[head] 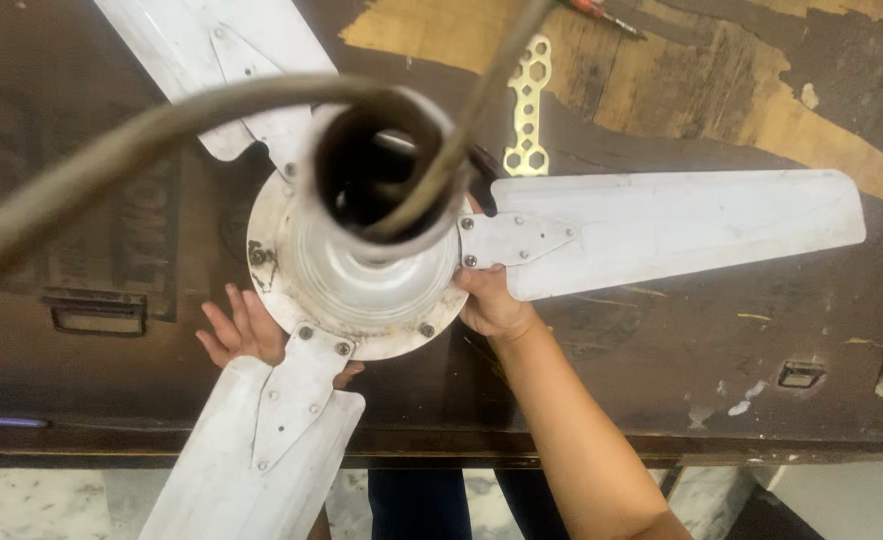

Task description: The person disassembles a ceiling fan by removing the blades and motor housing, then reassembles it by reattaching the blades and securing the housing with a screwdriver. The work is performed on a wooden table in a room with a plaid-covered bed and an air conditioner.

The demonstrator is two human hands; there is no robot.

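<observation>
Head view: left hand (240, 332) spread flat against the motor housing (357, 270) rim of a white ceiling fan, by the near blade (262, 450). Right hand (490, 300) curled on the opposite rim beside the right blade (662, 225). Fan sits on the dark wooden surface (662, 340), all three blades bolted on, nothing visibly dismantled. Cable (112, 160) loops from the down-rod. Beyond, a brass multi-hole wrench (529, 105) lies untouched.

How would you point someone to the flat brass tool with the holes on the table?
Start at the white ceiling fan motor housing standing on the dark wooden table. Just above the root of the right-pointing blade lies a flat brass multi-hole wrench, on the table near the patch of bare pale wood. It alone is gold-coloured and pierced with a row of hexagonal holes.
</observation>
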